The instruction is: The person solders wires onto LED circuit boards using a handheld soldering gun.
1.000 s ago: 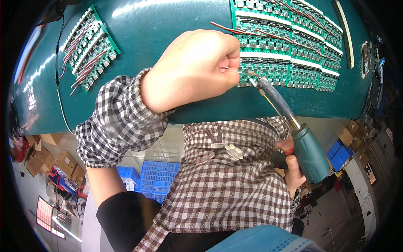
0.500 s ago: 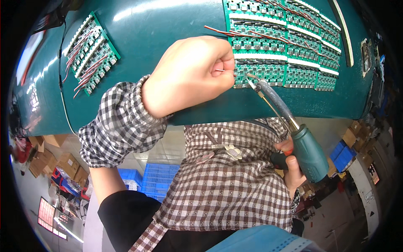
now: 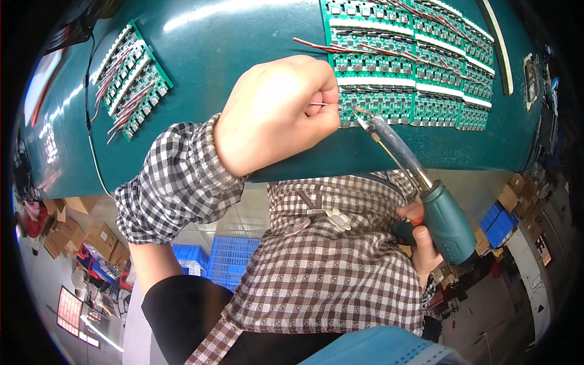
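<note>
My left hand (image 3: 277,115) is closed in a pinch on a thin wire (image 3: 319,104), whose pale length shows between thumb and fingers. It rests at the near left corner of a panel of green circuit boards (image 3: 380,104). A green-bodied soldering gun (image 3: 449,224) sits in my right hand (image 3: 426,250), fingers wrapped round its dark handle. The gun's metal tip and thin feed tube point up and left to the nearest board row, just right of my left fingertips. Whether the tip touches the board, I cannot tell.
Red and white wires (image 3: 340,48) lie across the panel's farther rows. A smaller board group with wires (image 3: 134,79) sits at the left of the green bench mat (image 3: 231,36). A black cable (image 3: 91,134) runs down the left side. Blue crates (image 3: 231,258) stand below the bench edge.
My left hand has shifted slightly downward, still pinching the wire. The soldering gun's tip has moved a touch to the left over the board.
</note>
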`<state>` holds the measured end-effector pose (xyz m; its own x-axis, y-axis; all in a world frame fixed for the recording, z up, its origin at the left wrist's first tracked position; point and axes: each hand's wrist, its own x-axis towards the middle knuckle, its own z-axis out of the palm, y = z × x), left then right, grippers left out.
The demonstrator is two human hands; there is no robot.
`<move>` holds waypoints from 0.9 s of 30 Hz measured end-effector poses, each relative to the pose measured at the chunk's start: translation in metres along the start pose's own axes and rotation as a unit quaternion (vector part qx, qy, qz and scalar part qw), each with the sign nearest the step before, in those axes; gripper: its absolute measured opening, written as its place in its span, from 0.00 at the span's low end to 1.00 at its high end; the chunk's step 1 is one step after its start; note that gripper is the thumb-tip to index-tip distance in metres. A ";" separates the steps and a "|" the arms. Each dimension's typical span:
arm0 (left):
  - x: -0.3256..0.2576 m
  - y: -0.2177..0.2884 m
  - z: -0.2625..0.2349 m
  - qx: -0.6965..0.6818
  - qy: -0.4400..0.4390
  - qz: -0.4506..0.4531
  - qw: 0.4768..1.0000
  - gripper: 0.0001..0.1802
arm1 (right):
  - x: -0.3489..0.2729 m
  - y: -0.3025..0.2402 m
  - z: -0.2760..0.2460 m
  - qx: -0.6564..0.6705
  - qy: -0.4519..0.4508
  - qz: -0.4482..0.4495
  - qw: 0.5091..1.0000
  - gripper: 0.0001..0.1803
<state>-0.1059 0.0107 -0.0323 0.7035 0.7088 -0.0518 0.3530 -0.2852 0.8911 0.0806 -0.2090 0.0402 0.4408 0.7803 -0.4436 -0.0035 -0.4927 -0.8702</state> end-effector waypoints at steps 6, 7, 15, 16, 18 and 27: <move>0.000 0.000 0.000 0.013 -0.004 -0.002 1.000 0.05 | -0.001 0.001 0.001 0.012 0.015 0.012 1.000 0.38; 0.000 0.000 0.000 0.013 -0.004 -0.002 1.000 0.05 | 0.000 0.001 0.001 0.006 0.007 0.008 1.000 0.38; -0.002 0.004 -0.002 0.005 -0.011 -0.012 1.000 0.05 | -0.001 -0.002 0.001 -0.023 -0.012 0.006 1.000 0.37; -0.003 0.004 -0.003 0.005 -0.010 -0.013 1.000 0.05 | -0.001 -0.003 0.001 -0.027 -0.013 0.006 1.000 0.37; -0.003 0.004 -0.004 0.017 -0.015 -0.007 1.000 0.05 | -0.001 -0.003 0.001 -0.031 -0.015 0.007 0.999 0.37; -0.004 0.006 -0.007 0.016 -0.014 -0.007 1.000 0.05 | 0.001 -0.012 0.006 -0.038 -0.004 0.006 0.999 0.36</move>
<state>-0.1107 0.0109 -0.0240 0.7153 0.6944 -0.0780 0.3827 -0.2959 0.8752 0.0756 -0.2004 0.0491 0.4341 0.7769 -0.4560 0.0590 -0.5296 -0.8462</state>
